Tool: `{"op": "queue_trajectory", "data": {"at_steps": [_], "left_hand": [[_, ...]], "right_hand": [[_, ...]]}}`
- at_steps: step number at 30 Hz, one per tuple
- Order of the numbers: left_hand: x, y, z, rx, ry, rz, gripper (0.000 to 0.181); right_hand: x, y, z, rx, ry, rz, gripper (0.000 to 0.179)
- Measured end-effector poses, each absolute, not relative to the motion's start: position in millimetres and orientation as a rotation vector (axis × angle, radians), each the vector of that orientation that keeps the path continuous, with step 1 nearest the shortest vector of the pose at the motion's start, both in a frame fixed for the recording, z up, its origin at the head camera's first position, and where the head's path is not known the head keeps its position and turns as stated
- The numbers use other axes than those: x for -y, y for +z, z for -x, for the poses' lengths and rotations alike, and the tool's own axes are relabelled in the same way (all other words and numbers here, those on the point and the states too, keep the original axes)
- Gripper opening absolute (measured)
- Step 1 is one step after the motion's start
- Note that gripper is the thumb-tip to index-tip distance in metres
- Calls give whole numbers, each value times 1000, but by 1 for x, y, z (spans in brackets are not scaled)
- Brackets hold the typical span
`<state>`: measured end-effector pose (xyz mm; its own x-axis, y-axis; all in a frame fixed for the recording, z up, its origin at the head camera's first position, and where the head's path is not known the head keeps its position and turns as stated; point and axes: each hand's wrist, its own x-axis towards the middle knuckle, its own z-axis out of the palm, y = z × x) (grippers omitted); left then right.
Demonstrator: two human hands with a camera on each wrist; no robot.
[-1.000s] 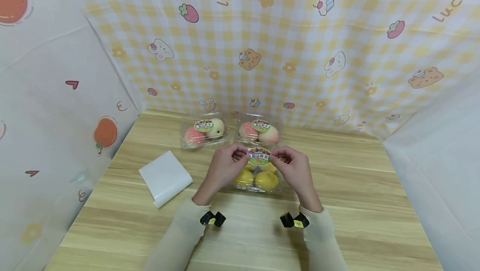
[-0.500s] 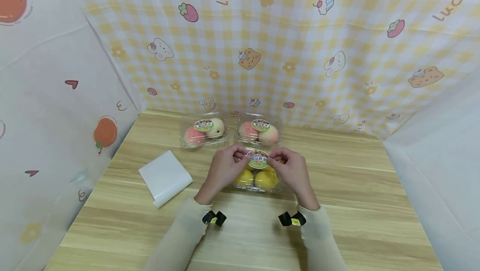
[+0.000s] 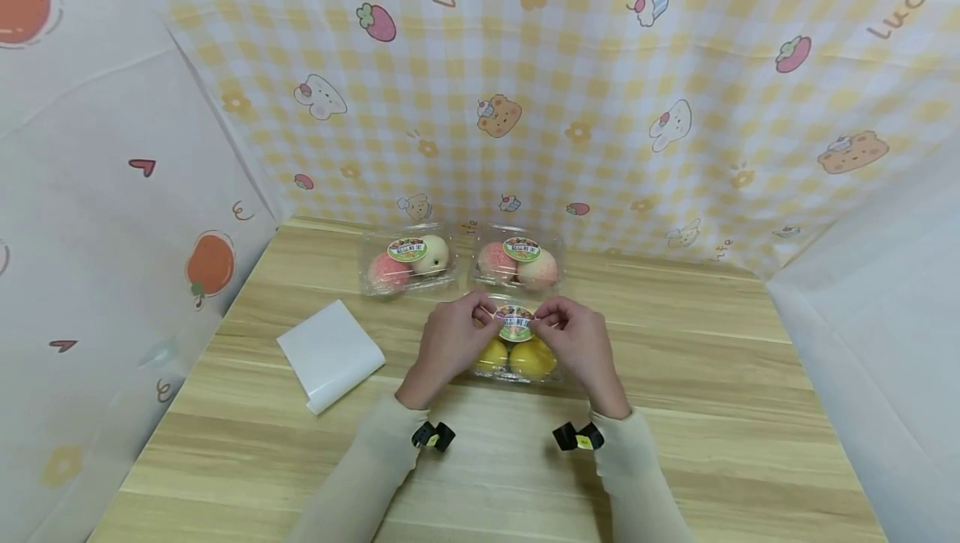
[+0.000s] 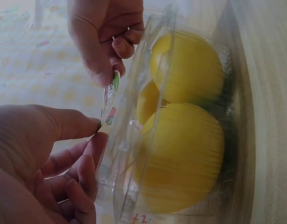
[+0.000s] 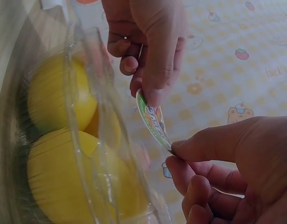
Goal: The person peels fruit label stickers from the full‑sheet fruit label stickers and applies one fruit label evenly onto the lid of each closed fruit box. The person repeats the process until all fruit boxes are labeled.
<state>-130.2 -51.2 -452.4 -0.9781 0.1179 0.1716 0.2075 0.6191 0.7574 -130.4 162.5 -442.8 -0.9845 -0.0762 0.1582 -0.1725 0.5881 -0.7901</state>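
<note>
An oval fruit sticker (image 3: 516,324) with a colourful border and printed characters is stretched between both hands. My left hand (image 3: 454,333) pinches its left edge between thumb and forefinger; my right hand (image 3: 577,338) pinches the right edge the same way. Below lies a clear plastic box (image 3: 517,378) of yellow lemons (image 3: 533,358). In the left wrist view the sticker (image 4: 111,95) bends slightly, close over the lid and a small gap from it. From the right wrist the sticker (image 5: 153,122) shows edge-on, beside the box's lid (image 5: 104,135).
Behind stand two clear boxes of peaches, the left box (image 3: 375,283) and the right box (image 3: 480,276), each with an oval sticker on its lid. A white backing sheet (image 3: 330,357) with a curled edge lies at left on the wooden table (image 3: 712,409). A checked cloth (image 3: 600,67) hangs behind.
Both hands have brought the sticker slightly down and toward the person, lower over the lemon box. Their pinch on it stays. The peach boxes and the white sheet have not moved.
</note>
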Motion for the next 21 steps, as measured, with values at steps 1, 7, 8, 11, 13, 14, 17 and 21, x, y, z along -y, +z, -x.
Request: {"op": "queue_trajectory", "data": {"at_steps": [1,7,8,11,13,14,17,21], "left_hand": [[51,-453,130,2737,-1286,275,12],[51,-455,131,2754,-1234,265,12],[51,-455,132,2758,-1225,263,12],[50,-455,132,2772,-1207,257,14],[50,-455,132,2784,-1192,255,15],[50,-455,132,2792,-1181,254,16],[50,-456,132,2812,-1152,254,18],[49,-457,131,2822,-1115,262,20]], "right_hand": [[-162,-443,130,2706,1348,-216,7],[-159,-446,130,2731,1277,-230,10],[-159,-447,130,2734,1270,-231,10],[-158,-448,131,2746,1256,-230,11],[-158,-449,131,2756,1246,-233,11],[-158,-449,131,2760,1242,-233,11],[-157,-450,130,2773,1225,-234,10],[-156,-450,130,2791,1203,-218,12]]}}
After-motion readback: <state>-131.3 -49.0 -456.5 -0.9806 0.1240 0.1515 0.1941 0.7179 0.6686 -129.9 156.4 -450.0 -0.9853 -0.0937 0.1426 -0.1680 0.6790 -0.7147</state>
